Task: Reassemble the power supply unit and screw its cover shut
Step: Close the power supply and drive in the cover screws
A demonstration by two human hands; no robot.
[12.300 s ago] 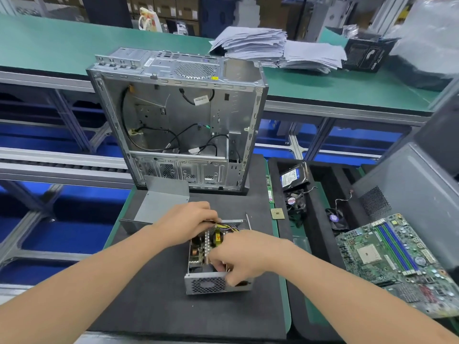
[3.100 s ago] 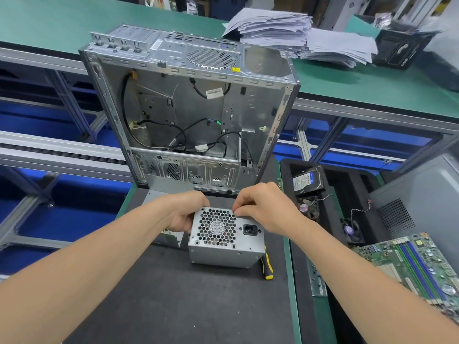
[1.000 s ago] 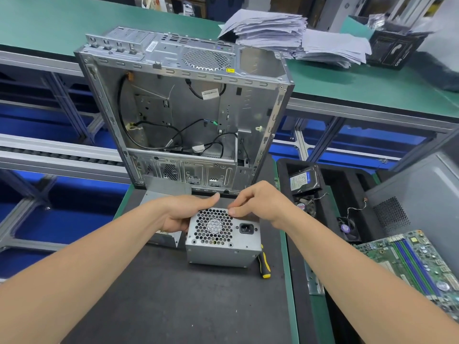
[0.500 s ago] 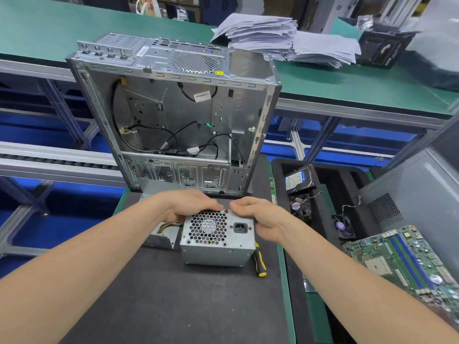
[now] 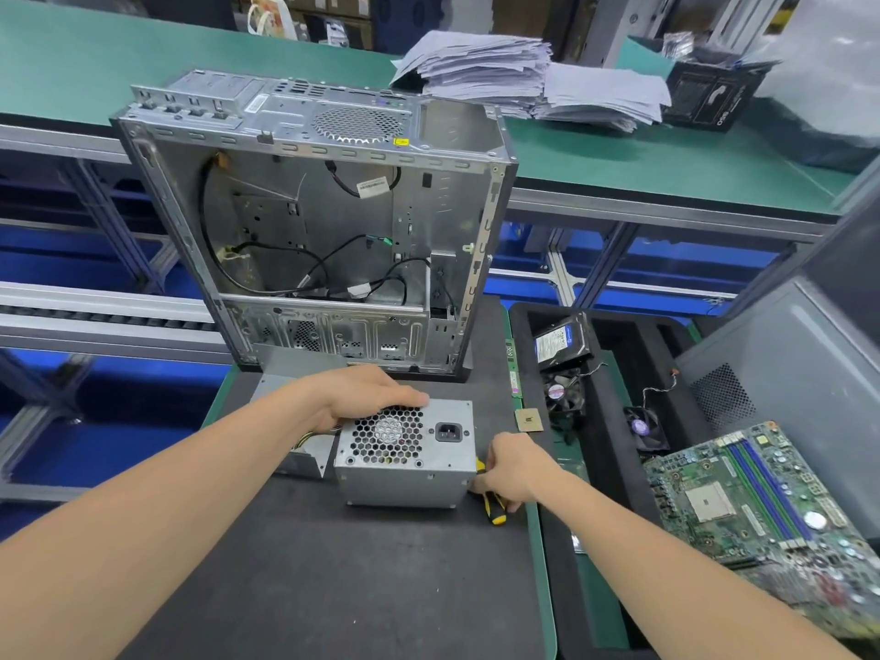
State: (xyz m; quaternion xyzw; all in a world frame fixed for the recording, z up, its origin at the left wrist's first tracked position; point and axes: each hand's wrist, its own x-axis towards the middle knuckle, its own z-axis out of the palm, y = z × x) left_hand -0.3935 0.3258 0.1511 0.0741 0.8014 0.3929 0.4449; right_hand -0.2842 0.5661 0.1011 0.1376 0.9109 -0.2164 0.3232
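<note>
I see the grey metal power supply unit (image 5: 405, 454) standing on the black mat (image 5: 309, 588) of the green-edged desk (image 5: 545, 578), about in the middle of the view. Its honeycomb fan grille (image 5: 388, 438) and its black power socket (image 5: 448, 432) are turned up towards the camera. The left hand (image 5: 366, 397) rests on the far upper edge of the unit, at its 11 o'clock. Its grip is spread, the fingers (image 5: 407, 398) lying flat and together on the metal and pinching nothing. The right hand (image 5: 512, 464) is at 3 o'clock of the unit, just beside its right wall, and its grip is curled round the black and yellow screwdriver (image 5: 495, 514), which lies on the mat along that wall. The tip of the tool is hidden from me. At 9 o'clock of the unit, partly under the left wrist, lies a grey bent metal sheet (image 5: 305, 462). At 12 o'clock stands the open silver computer case (image 5: 333, 231), with black cables inside. At 2 o'clock, in a black foam tray (image 5: 614, 354), I see a hard drive with a blue label (image 5: 562, 347) and a small black fan (image 5: 564, 395). A small square gold-brown chip (image 5: 529, 419) lies between the unit and the tray. At 4 o'clock lies a green motherboard (image 5: 762, 493). Far at 1 o'clock a pile of white papers (image 5: 476, 69) lies on a second desk (image 5: 143, 54).
</note>
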